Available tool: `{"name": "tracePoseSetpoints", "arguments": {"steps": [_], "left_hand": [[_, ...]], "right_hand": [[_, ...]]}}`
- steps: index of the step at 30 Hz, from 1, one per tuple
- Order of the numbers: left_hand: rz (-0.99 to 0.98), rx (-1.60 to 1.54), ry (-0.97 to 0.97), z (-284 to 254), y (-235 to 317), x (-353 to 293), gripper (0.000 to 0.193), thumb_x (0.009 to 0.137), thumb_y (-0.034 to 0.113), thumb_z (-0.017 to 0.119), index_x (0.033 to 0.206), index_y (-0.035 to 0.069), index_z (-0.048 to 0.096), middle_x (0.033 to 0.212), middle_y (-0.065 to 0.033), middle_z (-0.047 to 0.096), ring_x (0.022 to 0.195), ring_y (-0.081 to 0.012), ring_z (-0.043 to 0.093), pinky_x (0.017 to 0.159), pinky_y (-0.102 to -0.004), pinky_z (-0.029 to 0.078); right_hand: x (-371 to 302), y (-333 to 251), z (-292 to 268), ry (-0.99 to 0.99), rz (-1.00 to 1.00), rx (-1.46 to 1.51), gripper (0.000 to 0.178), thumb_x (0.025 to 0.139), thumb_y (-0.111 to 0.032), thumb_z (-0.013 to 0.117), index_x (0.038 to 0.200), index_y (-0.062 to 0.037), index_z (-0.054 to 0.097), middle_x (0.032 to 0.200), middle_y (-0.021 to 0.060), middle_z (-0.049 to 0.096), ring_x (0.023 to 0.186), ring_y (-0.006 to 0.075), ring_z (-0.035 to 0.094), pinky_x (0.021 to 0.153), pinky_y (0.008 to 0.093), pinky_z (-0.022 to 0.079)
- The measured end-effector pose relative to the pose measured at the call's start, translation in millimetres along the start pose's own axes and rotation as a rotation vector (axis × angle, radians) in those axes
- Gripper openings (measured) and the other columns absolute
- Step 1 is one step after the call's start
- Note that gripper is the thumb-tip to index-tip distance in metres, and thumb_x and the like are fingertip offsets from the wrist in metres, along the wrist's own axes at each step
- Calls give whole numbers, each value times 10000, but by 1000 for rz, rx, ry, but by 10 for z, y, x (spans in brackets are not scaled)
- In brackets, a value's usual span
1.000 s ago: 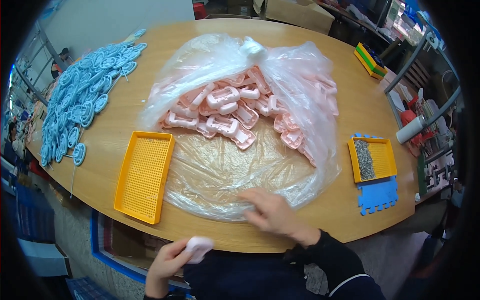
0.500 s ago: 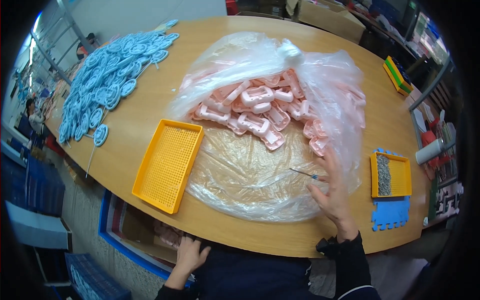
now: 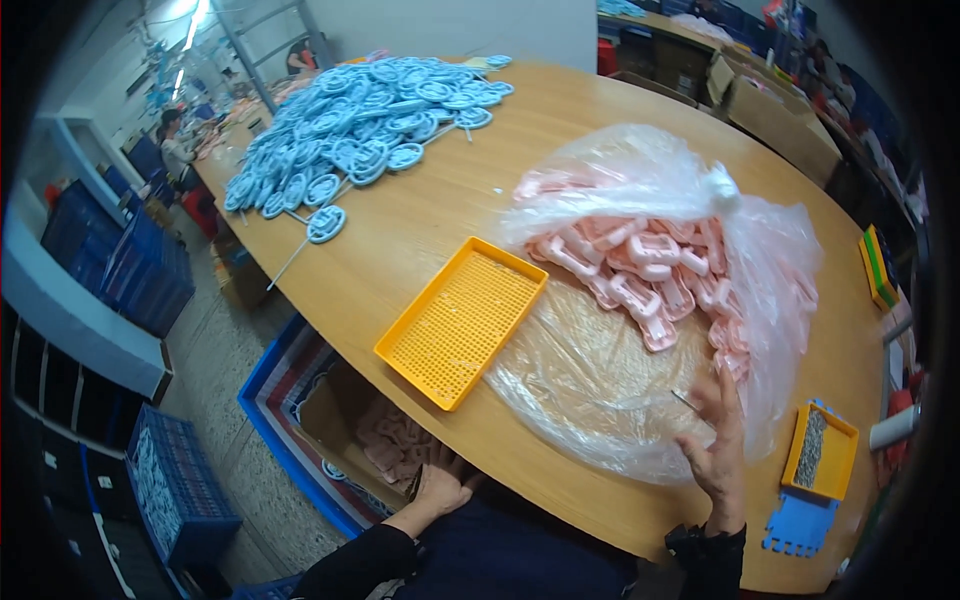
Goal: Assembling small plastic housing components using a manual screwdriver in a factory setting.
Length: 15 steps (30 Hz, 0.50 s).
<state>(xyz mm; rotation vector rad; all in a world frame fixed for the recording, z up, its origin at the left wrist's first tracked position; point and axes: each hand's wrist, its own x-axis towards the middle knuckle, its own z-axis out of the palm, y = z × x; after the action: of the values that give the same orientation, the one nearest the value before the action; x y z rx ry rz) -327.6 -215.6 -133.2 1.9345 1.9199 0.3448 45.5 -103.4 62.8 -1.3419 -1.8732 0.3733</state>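
Observation:
My right hand (image 3: 716, 455) is raised over the clear plastic sheet, fingers curled around a thin tool with a metal shaft (image 3: 684, 399). Motion blurs the fingertips, and the tool's handle is mostly hidden. Just beyond the hand lies a heap of pink molded plastic shells (image 3: 640, 265), spilling from a clear plastic bag (image 3: 775, 250). Below the table's near edge, my left hand (image 3: 440, 490) reaches to the rim of a cardboard box (image 3: 335, 420) with pink parts (image 3: 392, 440) inside. Its thumb stands apart from its stretched, partly blurred fingers, and no held thing shows.
A yellow perforated tray (image 3: 460, 320) lies left of the sheet. Behind it is a pile of light-blue plastic parts (image 3: 350, 125). At right, a small yellow tray (image 3: 840, 460) of metal screws overlaps a blue foam mat (image 3: 800, 520). A blue crate (image 3: 262, 385) surrounds the box.
The view has swung left, so the table's things sit farther right, and more of the box shows. My left hand has shifted toward the box's pink parts. The right hand still holds the tool.

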Motion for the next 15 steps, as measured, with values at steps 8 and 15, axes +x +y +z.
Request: {"name": "tracePoseSetpoints", "arguments": {"steps": [8,15], "left_hand": [[12,27,37,-339,169,4,698,804,421,671,1363,86,421,1413,-256,297,1324,-496,221,1031,-558,345],[169,-705,-528,-2292,216,438,241,908,219,631,1057,34,669,937,-72,694,884,-159,652,808,-291,509]], "right_hand": [[188,-221,390,-218,-147,-156,433,729,-122,727,1129,-12,601,1348,220,468,1300,416,388,1064,482,329],[160,59,417,-142,71,15,308,734,-94,715,1020,-1,646,1053,188,646,997,344,621,864,412,480]]}}
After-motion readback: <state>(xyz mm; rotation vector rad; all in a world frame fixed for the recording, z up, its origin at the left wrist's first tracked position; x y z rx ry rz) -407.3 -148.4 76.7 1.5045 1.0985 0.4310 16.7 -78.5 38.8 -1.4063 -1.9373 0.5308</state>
